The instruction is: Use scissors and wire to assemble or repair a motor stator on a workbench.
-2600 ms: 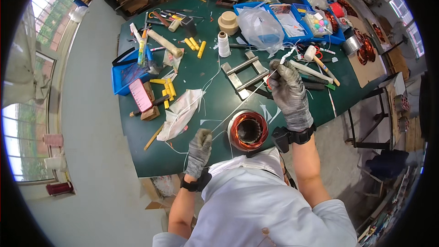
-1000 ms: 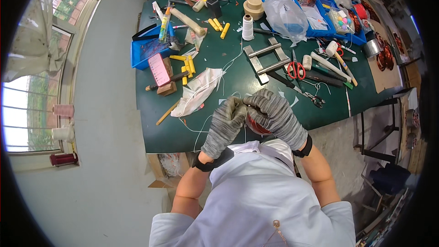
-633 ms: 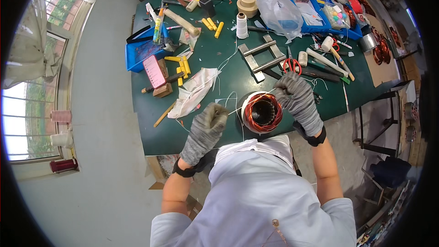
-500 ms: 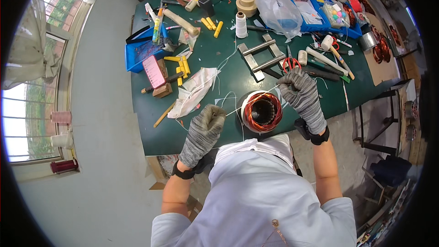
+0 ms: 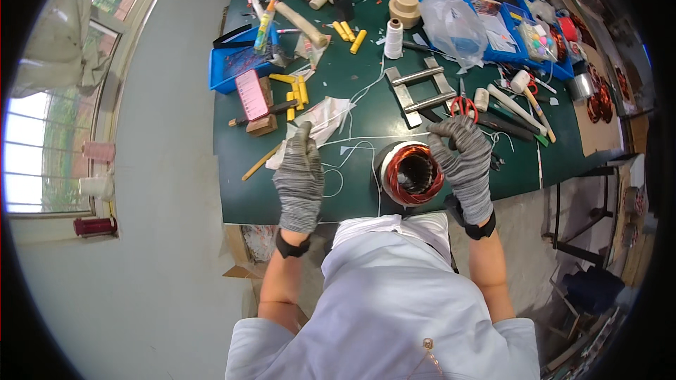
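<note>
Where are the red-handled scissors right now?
Head view: the red-handled scissors lie on the green table, just beyond the right hand, beside the metal frame.

The motor coil (image 5: 410, 173) stands at the near edge of the table (image 5: 366, 116), between the left hand (image 5: 299, 179) and the right hand (image 5: 466, 165), and a thin string (image 5: 362, 142) runs across the table just behind it. Behind the left hand lies a crumpled cloth (image 5: 320, 121), and left of that cloth is a phone (image 5: 251, 94), beside a tray (image 5: 229, 70). The metal frame (image 5: 421, 89) lies behind the coil, with the spool of thread (image 5: 393, 39) farther back and the scissors (image 5: 462, 104) to its right.
</note>
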{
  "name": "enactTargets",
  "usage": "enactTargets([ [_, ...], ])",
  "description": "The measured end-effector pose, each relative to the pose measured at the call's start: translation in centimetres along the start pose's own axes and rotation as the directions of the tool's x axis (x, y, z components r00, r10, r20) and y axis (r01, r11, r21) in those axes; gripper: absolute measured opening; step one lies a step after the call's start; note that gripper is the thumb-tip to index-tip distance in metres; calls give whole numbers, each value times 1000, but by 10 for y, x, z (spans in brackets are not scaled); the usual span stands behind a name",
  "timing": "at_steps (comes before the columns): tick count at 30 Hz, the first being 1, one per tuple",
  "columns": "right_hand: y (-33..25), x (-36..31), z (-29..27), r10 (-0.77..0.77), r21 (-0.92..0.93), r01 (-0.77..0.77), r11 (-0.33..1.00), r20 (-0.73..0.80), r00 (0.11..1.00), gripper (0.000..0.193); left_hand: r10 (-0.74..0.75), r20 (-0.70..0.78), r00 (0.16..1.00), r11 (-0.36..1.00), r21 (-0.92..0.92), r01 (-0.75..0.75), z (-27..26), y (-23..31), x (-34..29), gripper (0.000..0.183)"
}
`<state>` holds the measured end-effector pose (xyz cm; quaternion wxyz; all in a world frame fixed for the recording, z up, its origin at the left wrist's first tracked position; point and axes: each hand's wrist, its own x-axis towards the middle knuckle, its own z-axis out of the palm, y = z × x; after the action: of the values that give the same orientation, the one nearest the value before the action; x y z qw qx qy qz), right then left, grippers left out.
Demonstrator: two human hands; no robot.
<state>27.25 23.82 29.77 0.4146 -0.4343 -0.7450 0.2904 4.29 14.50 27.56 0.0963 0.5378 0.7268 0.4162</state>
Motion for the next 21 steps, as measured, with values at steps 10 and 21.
enactTargets([
  [10,-20,-9,44,-265,-252,286,925,114,957,14,-263,625,735,123,-734,668,41,45,-11,23],
  [21,-3,-12,29,217,465,-361,808,335,917,17,-301,477,826,158,-829,536,25,37,-2,19],
])
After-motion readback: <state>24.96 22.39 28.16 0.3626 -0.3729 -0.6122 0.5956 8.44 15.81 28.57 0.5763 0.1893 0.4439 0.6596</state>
